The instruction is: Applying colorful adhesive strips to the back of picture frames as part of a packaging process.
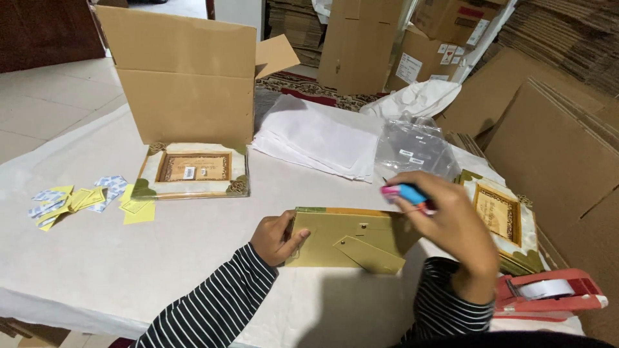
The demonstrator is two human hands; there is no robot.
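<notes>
A gold-backed picture frame (pixel 335 237) lies face down on the white-covered table (pixel 103 258), its stand flap showing. My left hand (pixel 276 237) grips the frame's left edge. My right hand (pixel 448 222) hovers over the frame's right end, closed around a small pink and blue tool (pixel 405 192). Both arms wear black and white striped sleeves.
Another ornate frame (pixel 193 169) lies face up before an open cardboard box (pixel 187 77). Yellow and blue paper slips (pixel 84 198) lie at left. White sheets (pixel 319 138), clear plastic bags (pixel 416 147), a stack of frames (pixel 500 216) and a red tape dispenser (pixel 548 293) lie at right. Flat cardboard (pixel 554 135) leans behind.
</notes>
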